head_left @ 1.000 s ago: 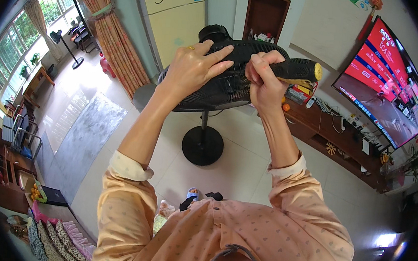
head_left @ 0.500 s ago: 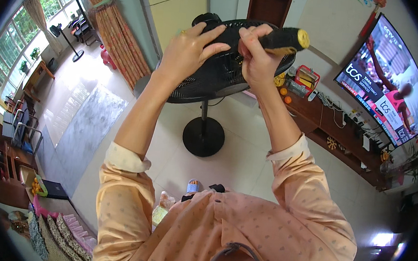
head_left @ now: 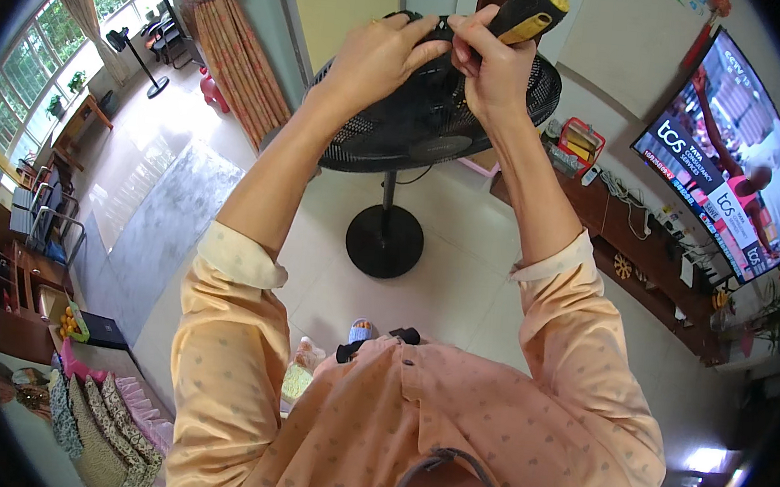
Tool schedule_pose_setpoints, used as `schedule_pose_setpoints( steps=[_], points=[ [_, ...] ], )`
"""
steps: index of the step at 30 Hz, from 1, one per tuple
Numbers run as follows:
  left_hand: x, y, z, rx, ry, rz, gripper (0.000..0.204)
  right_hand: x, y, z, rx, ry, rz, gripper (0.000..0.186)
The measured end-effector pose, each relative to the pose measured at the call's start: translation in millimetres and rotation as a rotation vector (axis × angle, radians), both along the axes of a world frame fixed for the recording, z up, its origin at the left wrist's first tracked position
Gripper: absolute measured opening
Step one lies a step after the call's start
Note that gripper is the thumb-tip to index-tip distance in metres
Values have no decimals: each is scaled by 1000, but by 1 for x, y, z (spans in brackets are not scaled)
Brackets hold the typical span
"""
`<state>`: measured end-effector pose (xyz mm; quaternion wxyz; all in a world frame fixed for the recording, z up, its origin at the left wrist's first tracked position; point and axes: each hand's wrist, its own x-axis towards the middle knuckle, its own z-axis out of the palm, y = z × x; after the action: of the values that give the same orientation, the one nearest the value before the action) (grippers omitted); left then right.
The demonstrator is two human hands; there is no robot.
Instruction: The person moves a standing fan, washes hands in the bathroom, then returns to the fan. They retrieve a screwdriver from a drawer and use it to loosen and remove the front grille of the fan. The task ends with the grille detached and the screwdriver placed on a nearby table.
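Note:
A black standing fan (head_left: pixel 380 142) is in front of me, its round base on the tiled floor. High in the view, above the fan's grille, both my hands are close together. My right hand (head_left: pixel 494 64) is closed around the lower end of what looks like a screwdriver (head_left: pixel 529 16) with a thick black and yellow handle. That handle tilts up to the right, and its shaft is hidden. My left hand (head_left: pixel 372 64) has thumb and fingers closing on a small black piece (head_left: pixel 442 30) beside the right fingertips. What this piece is cannot be made out.
To the right stands a long brown TV cabinet (head_left: pixel 615 234) with cables and a red basket (head_left: pixel 581 140) on it, below a large television (head_left: pixel 726 165). A curtain (head_left: pixel 235 57) hangs at the left, near a grey floor mat (head_left: pixel 179 190). Cushions (head_left: pixel 109 432) lie at lower left.
Both hands have moved up and closer together. The black and yellow handle has swung upward, showing its yellow side. More of the fan's grille shows below the hands.

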<state>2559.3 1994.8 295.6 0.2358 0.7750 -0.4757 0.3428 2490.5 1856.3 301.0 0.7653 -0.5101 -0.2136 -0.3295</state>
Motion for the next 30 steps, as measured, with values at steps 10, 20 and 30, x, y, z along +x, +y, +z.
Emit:
schedule_pose_setpoints(
  steps=[10, 20, 30],
  points=[
    [5, -6, -5, 42, -115, 69, 34, 4, -2, -19, 106, -80, 11, 25],
    [20, -1, 2, 62, -49, 23, 38, 11, -4, -26, 89, -136, 93, 24],
    [22, 5, 3, 34, 66, -55, 36, 5, -3, -26, 27, -99, 139, 25]
  ],
)
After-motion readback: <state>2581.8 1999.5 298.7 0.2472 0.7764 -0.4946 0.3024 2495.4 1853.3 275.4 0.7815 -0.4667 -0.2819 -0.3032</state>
